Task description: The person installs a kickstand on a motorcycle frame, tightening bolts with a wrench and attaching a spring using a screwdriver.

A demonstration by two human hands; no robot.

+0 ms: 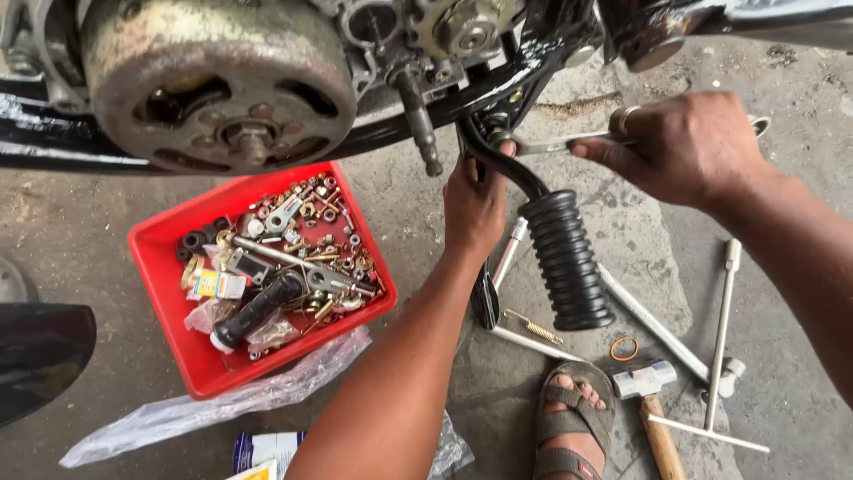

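Head view: black bent steel footrest bar with ribbed rubber sleeve [565,258] hangs under the motorcycle engine [222,80], above the concrete floor [782,373]. Left forearm reaches up from below; left hand [475,204] is clenched around the bar's upper bend. Right arm enters from the right; right hand [684,147] grips a silver open-ended spanner [555,142], its head at the bar's mounting point. Beside these: red plastic tray of bolts and parts [169,302], wooden-handled hammer [653,404], T-handle wrench [720,356].
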